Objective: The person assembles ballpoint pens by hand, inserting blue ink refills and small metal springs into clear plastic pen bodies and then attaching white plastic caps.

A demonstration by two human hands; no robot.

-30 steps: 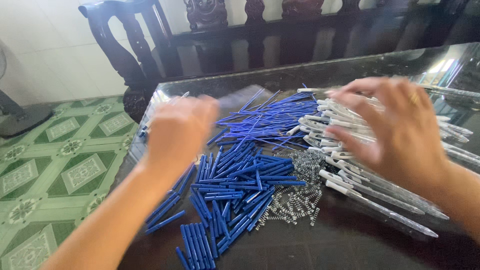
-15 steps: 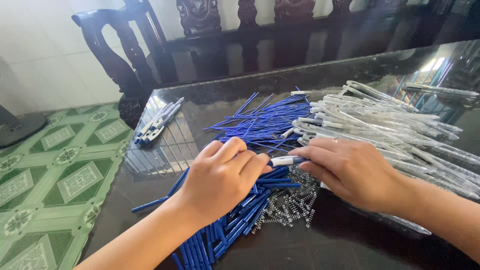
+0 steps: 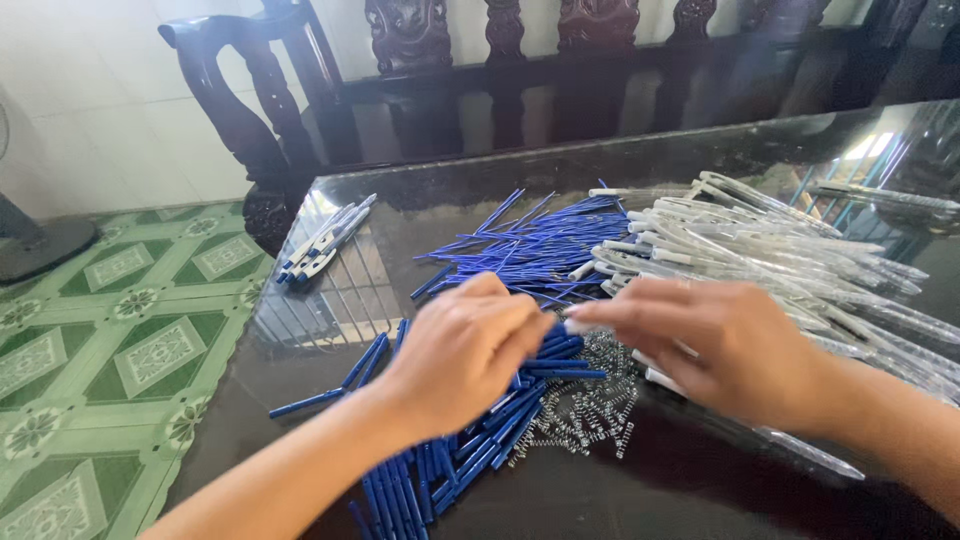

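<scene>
My left hand (image 3: pixel 462 349) hovers over a pile of short blue pen parts (image 3: pixel 440 465), fingers curled toward my right hand. My right hand (image 3: pixel 722 345) pinches the white end of a clear pen barrel (image 3: pixel 577 325) between thumb and fingers. Both hands meet over the blue parts, next to a heap of small metal springs (image 3: pixel 585 405). Behind them lie thin blue refills (image 3: pixel 540 245) and a large pile of clear pen barrels (image 3: pixel 800 265). What my left fingers hold is hidden.
A dark glossy table (image 3: pixel 440 200) carries everything. A few assembled pens (image 3: pixel 325 240) lie near its far left corner. Dark carved wooden chairs (image 3: pixel 300 90) stand behind the table. Green patterned floor tiles (image 3: pixel 110 350) lie to the left.
Both hands came down from open and raised above the piles to meet at the middle. My right hand has taken hold of a clear pen barrel.
</scene>
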